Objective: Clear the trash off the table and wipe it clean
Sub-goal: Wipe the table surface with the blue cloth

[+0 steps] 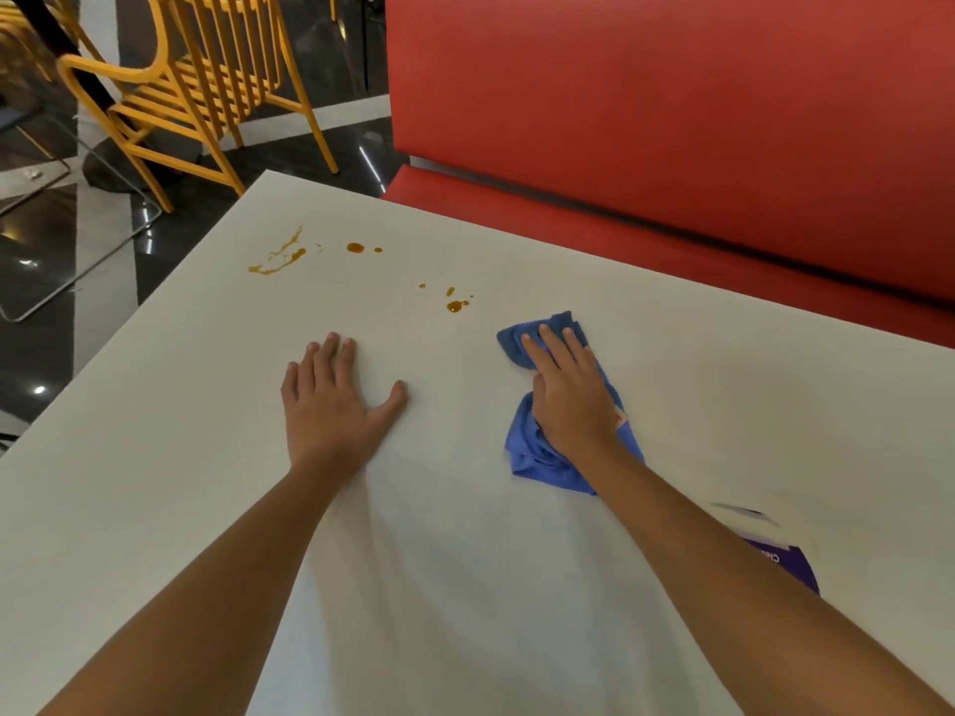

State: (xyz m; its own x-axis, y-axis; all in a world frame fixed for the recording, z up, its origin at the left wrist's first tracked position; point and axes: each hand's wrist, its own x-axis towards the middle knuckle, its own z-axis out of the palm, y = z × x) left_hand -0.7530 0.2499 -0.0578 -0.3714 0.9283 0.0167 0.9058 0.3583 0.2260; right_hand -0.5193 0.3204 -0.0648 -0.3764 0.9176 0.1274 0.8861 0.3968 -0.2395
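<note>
White table (155, 483), orange spills (281, 258), red booth (672, 121) behind, our left hand (330, 405) flat, released, right hand (571, 400) pressing blue cloth (537, 462), straight-fingered.

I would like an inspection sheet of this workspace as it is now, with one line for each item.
Surface: white table, orange-brown stains far left and smaller drops nearer the middle, unwiped.
Job's things: blue cloth, crumpled, on the table under the right hand.
Clutter: purple and white item beside the right forearm, blurred, not identifiable.
Hands: left hand flat on the table, fingers straight; right hand presses the cloth with straight fingers.
Cables: nothing seen.
Surroundings: red bench beyond the table; yellow chair on dark glossy floor.
</note>
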